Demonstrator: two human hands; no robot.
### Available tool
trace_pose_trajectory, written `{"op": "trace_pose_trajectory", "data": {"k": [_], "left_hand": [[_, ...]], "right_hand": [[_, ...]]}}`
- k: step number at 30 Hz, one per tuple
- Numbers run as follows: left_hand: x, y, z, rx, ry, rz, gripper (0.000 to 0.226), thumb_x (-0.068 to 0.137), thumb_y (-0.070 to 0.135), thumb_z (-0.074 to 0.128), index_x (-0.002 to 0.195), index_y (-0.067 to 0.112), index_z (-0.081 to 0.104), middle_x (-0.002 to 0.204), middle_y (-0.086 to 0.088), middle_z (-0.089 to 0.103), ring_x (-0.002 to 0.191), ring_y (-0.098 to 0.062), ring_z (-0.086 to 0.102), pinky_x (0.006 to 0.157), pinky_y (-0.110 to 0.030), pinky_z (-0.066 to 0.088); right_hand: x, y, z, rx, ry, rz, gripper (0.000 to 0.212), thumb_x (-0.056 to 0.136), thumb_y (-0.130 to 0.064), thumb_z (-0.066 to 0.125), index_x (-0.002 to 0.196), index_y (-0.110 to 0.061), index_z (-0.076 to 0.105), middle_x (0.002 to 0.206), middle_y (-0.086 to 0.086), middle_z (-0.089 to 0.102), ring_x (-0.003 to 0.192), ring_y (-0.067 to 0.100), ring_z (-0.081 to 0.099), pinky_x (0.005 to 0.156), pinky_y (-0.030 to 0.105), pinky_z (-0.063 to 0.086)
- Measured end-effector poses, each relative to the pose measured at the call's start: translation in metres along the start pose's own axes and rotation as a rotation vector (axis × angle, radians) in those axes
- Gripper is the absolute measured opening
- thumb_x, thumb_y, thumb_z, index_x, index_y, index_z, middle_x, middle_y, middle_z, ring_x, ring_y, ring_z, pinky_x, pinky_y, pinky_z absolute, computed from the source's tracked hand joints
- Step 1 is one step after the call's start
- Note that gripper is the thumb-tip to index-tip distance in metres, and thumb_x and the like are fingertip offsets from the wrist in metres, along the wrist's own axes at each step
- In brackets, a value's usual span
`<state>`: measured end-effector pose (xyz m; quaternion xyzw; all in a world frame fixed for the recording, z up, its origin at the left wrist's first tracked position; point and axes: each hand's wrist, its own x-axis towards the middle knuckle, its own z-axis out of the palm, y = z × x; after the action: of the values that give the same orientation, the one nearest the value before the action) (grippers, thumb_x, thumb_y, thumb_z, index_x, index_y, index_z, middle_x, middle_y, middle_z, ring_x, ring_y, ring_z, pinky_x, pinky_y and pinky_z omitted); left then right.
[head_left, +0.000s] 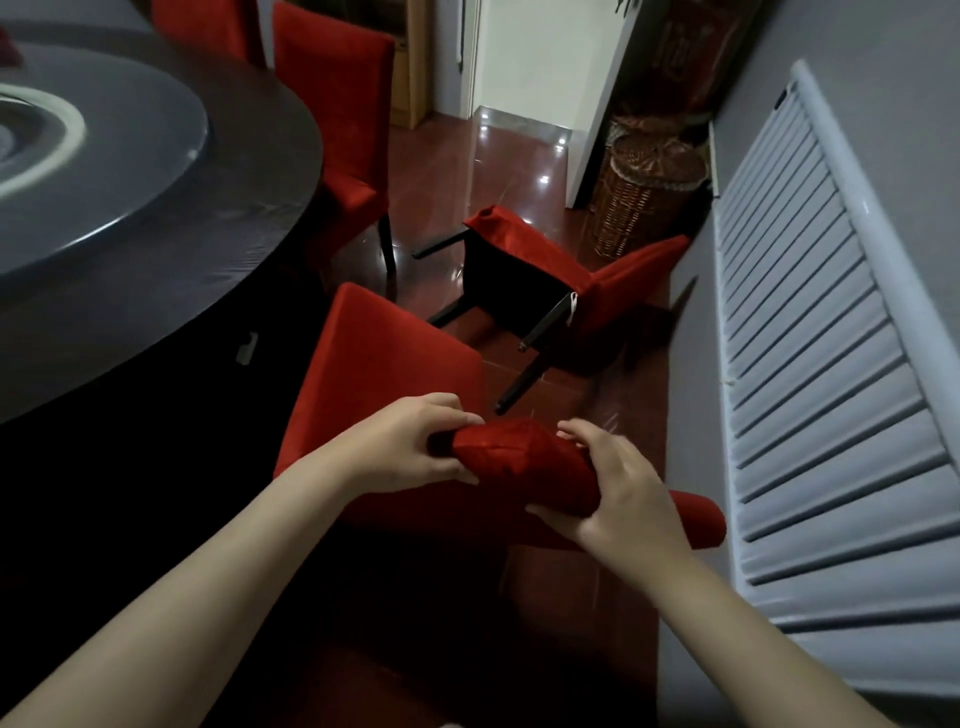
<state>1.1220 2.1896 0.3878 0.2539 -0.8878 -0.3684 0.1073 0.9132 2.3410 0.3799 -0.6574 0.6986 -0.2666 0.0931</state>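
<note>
Red chair cover (519, 462), on the near chair (384, 374), gripped by my left hand (410, 447) and right hand (618, 488) together.

Cover (524, 467): red fabric, slight sheen, wrinkled, seam lines across it. Bunched into a rounded hump, long axis running upper left to lower right. Sits on the near edge of the chair (384, 374), held off the floor. Left hand (410, 447) pinches its left end, where a dark bit shows under the fabric. Right hand (618, 488) grips the lower right end, fingers curled over the top, thumb underneath. Can't tell what's under the fabric.
</note>
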Motion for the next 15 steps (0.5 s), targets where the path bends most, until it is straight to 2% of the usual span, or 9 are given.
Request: {"op": "trace_pose_trajectory", "data": {"k": [3,8,10,12,13,15], "left_hand": [[-0.010,-0.007,-0.008,-0.036,0.009,-0.040,0.043,0.074,0.033,0.082,0.114,0.030,0.069,0.094,0.014,0.057,0.093,-0.004,0.059,0.083,-0.021,0.046],[-0.024,-0.012,-0.020,-0.043,0.001,-0.163,0.054,0.074,0.032,0.082,0.124,0.032,0.061,0.112,0.015,0.056,0.107,0.001,0.054,0.098,-0.023,0.041],[-0.029,-0.007,-0.027,0.011,-0.085,-0.217,0.067,0.076,0.037,0.079,0.136,0.032,0.050,0.126,0.014,0.050,0.120,-0.002,0.048,0.105,-0.023,0.036],[-0.031,0.002,-0.034,0.107,-0.199,-0.269,0.088,0.074,0.050,0.077,0.147,0.034,0.031,0.144,0.014,0.037,0.134,-0.007,0.036,0.110,-0.020,0.027],[-0.031,0.009,-0.037,0.140,-0.225,-0.275,0.096,0.071,0.056,0.075,0.150,0.035,0.024,0.148,0.015,0.031,0.137,-0.006,0.031,0.109,-0.018,0.024],[-0.027,0.029,-0.042,0.173,-0.215,-0.219,0.099,0.070,0.060,0.074,0.150,0.039,0.020,0.149,0.017,0.030,0.135,-0.003,0.031,0.108,-0.018,0.025]], "right_hand": [[0.002,0.001,0.008,0.055,-0.115,0.051,0.065,0.077,-0.051,0.071,0.133,-0.027,0.049,0.124,-0.013,0.057,0.111,0.011,0.053,0.098,0.039,0.044],[0.015,-0.013,0.020,0.054,-0.121,0.028,0.053,0.080,-0.043,0.072,0.127,-0.025,0.055,0.111,-0.009,0.063,0.096,0.019,0.056,0.090,0.043,0.045],[0.015,-0.019,0.024,0.042,-0.100,0.031,0.051,0.081,-0.044,0.071,0.126,-0.025,0.056,0.108,-0.007,0.063,0.092,0.019,0.055,0.088,0.042,0.045],[0.015,-0.024,0.027,0.030,-0.093,0.034,0.050,0.083,-0.042,0.069,0.128,-0.025,0.055,0.108,-0.007,0.062,0.093,0.019,0.054,0.090,0.041,0.043],[0.016,-0.025,0.028,0.018,-0.097,0.031,0.050,0.083,-0.041,0.070,0.128,-0.026,0.054,0.109,-0.008,0.062,0.094,0.019,0.054,0.091,0.040,0.041],[0.018,-0.027,0.028,-0.004,-0.115,0.028,0.052,0.084,-0.038,0.069,0.131,-0.027,0.051,0.112,-0.009,0.060,0.096,0.018,0.052,0.093,0.040,0.039]]}}
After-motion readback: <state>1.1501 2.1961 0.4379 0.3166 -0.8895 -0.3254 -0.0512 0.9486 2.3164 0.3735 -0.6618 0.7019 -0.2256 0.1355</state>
